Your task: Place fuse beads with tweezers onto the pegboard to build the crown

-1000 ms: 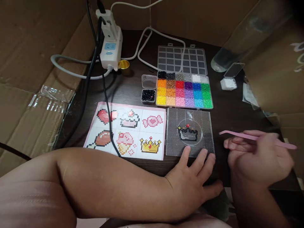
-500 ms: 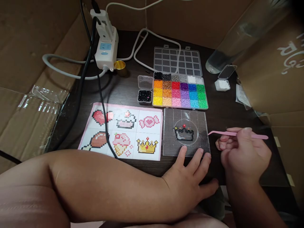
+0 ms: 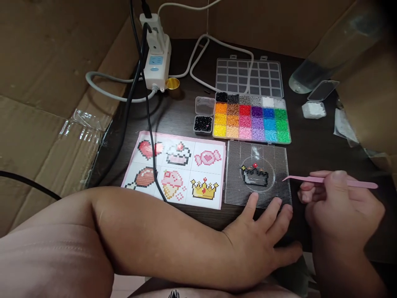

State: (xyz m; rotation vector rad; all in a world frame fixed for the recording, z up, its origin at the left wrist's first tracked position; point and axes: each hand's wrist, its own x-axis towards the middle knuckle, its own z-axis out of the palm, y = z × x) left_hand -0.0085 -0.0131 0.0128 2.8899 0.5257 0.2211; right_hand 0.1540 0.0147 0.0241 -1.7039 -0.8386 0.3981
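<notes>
My left hand (image 3: 263,236) lies with its fingers spread, fingertips along the front edge of a clear pegboard (image 3: 234,192). In my right hand (image 3: 344,211) is a pair of pink bent-tip tweezers (image 3: 333,181), pinched between thumb and fingers. Their tip hangs over the right part of the pegboard; I cannot make out a bead in it. On the board sits a crown outline of black beads (image 3: 256,182), with a red bead at its top, a yellow one at the left point and a few brownish ones between.
A pattern sheet (image 3: 206,204) with a crown among its pictures lies left of the board, a black cable across it. Behind stand a sorted bead box (image 3: 251,120), a small box of black beads (image 3: 203,123), a box of white beads (image 3: 314,109) and a power strip (image 3: 157,70).
The whole view has shifted, so things appear farther right. The tweezers' tip has moved slightly inward over the board's right side. My left hand keeps its place at the board's edge.
</notes>
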